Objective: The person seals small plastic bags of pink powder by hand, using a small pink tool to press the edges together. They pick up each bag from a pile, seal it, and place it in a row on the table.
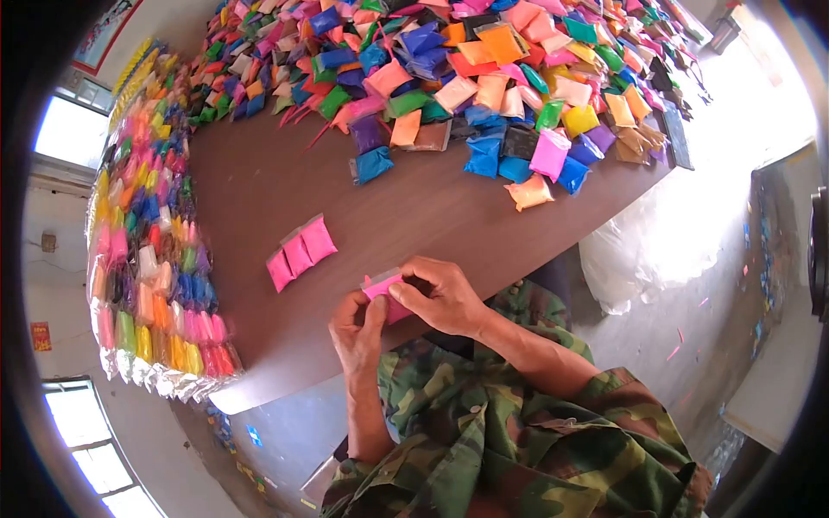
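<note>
Both hands pinch a small pink packet (396,312) with a clear plastic edge, just above the near side of the table. My left hand (357,335) grips its left side between thumb and fingers. On the packet's upper right edge, the thumb and fingers of my right hand (442,299) are closed. Part of the packet is hidden behind the fingers. To the upper left, a strip of pink packets (299,252) lies flat on the brown table (250,194), side by side and apart from my hands.
A big heap of loose coloured packets (484,91) covers the far side of the table. Bagged rows of coloured packets (160,259) are stacked along the left edge. Right of the table hangs a clear plastic bag (617,268). Scraps lie on the floor.
</note>
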Motion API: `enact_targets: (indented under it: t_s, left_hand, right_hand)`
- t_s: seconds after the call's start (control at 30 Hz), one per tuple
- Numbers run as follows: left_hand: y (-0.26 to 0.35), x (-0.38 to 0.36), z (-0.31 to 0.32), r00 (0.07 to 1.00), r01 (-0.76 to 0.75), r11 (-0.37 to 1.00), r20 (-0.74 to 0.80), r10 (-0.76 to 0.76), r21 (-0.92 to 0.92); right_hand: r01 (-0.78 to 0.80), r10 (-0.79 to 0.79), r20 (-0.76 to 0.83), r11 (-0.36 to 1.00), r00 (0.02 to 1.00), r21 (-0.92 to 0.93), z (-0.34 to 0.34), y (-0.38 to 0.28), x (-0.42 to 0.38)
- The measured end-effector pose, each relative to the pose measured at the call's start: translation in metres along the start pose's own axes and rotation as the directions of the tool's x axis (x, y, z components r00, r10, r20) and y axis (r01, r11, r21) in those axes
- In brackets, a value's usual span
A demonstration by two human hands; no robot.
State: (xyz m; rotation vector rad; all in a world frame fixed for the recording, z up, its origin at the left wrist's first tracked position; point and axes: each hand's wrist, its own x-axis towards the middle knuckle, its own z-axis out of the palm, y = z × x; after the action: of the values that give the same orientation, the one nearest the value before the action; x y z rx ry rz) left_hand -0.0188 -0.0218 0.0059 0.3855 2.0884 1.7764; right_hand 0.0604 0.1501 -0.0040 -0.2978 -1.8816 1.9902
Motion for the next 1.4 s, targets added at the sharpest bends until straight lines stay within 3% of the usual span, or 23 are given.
enact_targets:
  t_s: [0.17,0.27,0.37,0.47,0.57,0.67,0.77,0.9,1.0,1.1,1.2,1.3,1.4]
  left_hand:
    - [0.004,-0.005,0.006,0.996,0.079,0.988,-0.035,-0.084,-0.135]
    - [0.002,-0.001,0.0,0.996,0.084,0.996,-0.023,-0.085,-0.031]
    - [0.013,0.0,0.004,0.999,0.028,0.999,-0.024,-0.028,0.033]
    - [0.018,0.001,0.01,0.995,-0.082,0.991,-0.048,0.087,0.104]
    - [0.012,-0.002,0.007,0.996,0.081,0.997,-0.048,-0.08,0.017]
    - [0.008,-0.005,0.014,0.997,0.082,0.995,-0.013,-0.083,-0.051]
    - [0.009,-0.008,0.01,0.993,0.09,0.996,0.071,-0.089,-0.003]
    - [0.009,-0.004,0.011,1.0,0.023,0.998,0.012,-0.024,0.053]
    - [0.005,-0.003,0.012,0.999,-0.038,0.997,-0.01,0.039,0.065]
    - [-0.006,-0.001,0.005,0.999,-0.026,0.997,0.043,0.023,0.073]
    - [0.007,-0.004,0.019,0.999,0.034,0.999,0.0,-0.034,-0.039]
    - [0.005,-0.002,0.011,0.991,0.107,0.993,0.074,-0.111,0.049]
    - [-0.002,0.001,0.009,0.994,0.039,0.998,0.095,-0.045,0.056]
  right_hand:
    - [0.107,-0.107,0.006,0.991,0.994,-0.075,-0.001,-0.002,0.001]
    - [0.116,-0.116,0.008,0.991,0.993,-0.073,0.001,-0.003,0.002]
    - [0.005,-0.003,0.028,0.998,1.0,-0.064,0.0,-0.007,0.001]
    - [0.075,-0.073,0.024,0.99,0.997,-0.122,0.0,-0.003,0.002]
    - [0.031,-0.031,-0.03,0.999,0.999,-0.011,0.004,0.002,-0.001]
    - [-0.003,0.004,-0.092,1.0,0.996,0.006,0.003,0.006,-0.001]
    - [-0.089,0.096,-0.076,0.992,0.992,0.093,0.003,0.0,0.0]
    - [0.019,-0.015,-0.036,0.994,0.999,0.112,0.006,0.009,0.003]
    - [-0.065,0.059,0.05,0.989,0.997,0.136,0.003,0.009,0.002]
    - [-0.124,0.114,0.056,0.964,0.992,0.236,0.003,0.007,0.002]
    - [-0.091,0.091,0.011,0.973,0.996,0.212,0.001,0.008,0.001]
    - [-0.096,0.1,-0.004,0.967,0.995,0.238,0.003,0.01,0.0]
    - [-0.119,0.116,0.027,0.949,0.993,0.293,0.003,0.011,0.002]
